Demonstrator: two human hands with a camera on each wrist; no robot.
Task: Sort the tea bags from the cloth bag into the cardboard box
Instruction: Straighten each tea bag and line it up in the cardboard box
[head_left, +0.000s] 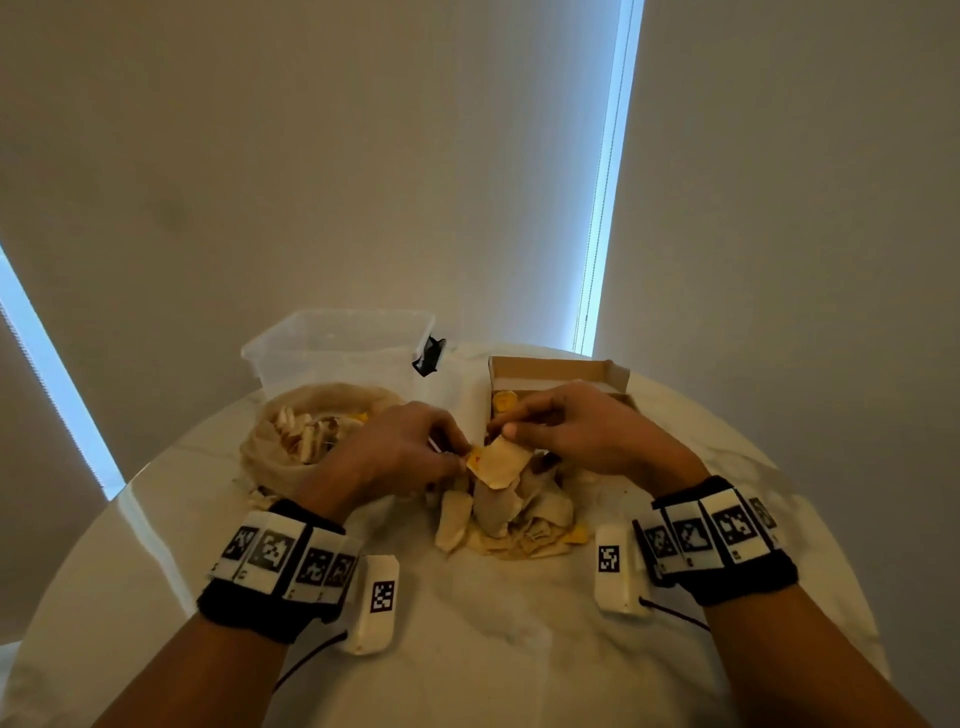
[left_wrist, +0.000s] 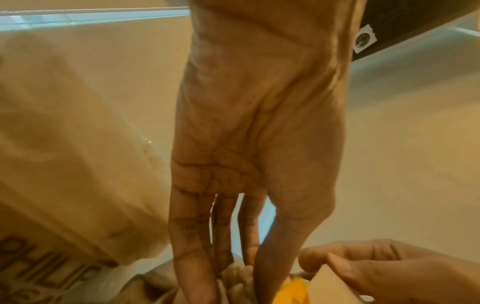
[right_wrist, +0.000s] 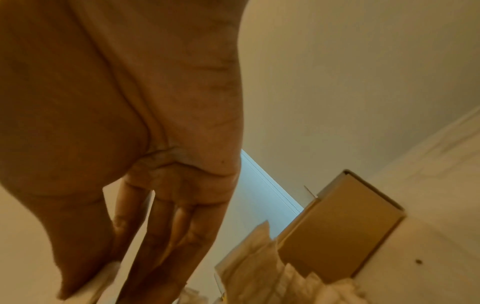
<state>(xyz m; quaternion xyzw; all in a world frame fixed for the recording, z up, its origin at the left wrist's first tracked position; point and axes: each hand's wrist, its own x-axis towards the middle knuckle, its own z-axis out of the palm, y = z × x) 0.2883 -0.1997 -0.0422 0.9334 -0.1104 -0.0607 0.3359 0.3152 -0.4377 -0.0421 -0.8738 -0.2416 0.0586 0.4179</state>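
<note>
While pinched between left hand (head_left: 400, 447) and right hand (head_left: 566, 431), tea bag (head_left: 498, 462) over counter heap; cardboard box (head_left: 556, 376) at one o'clock. Next, probably: untangle, drop in box.

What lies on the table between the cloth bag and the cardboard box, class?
In the head view, between the cloth bag and the cardboard box, both hands pinch one tea bag.
</note>
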